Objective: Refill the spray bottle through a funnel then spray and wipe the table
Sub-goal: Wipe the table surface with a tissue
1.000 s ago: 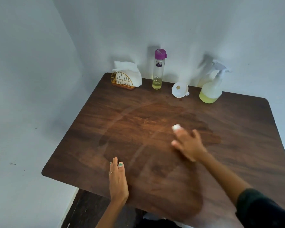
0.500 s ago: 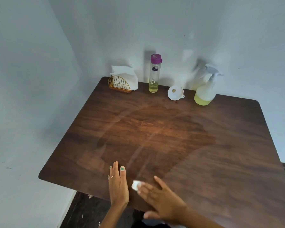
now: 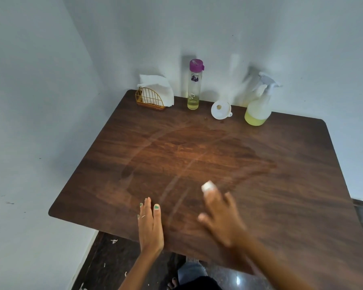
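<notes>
Her right hand (image 3: 222, 218) presses a small white tissue wad (image 3: 208, 186) under its fingertips on the damp bench (image 3: 291, 185); the blur hides the grip. Left hand (image 3: 150, 225) lies flat, fingers straight, near the front edge. The spray bottle (image 3: 259, 103) stands at the back, well apart.

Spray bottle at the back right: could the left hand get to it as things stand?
Probably yes, but awkwardly. The left hand lies flat at the near edge, and the spray bottle stands at the far right. The right hand, wiping with a tissue, lies across the diagonal path.
</notes>
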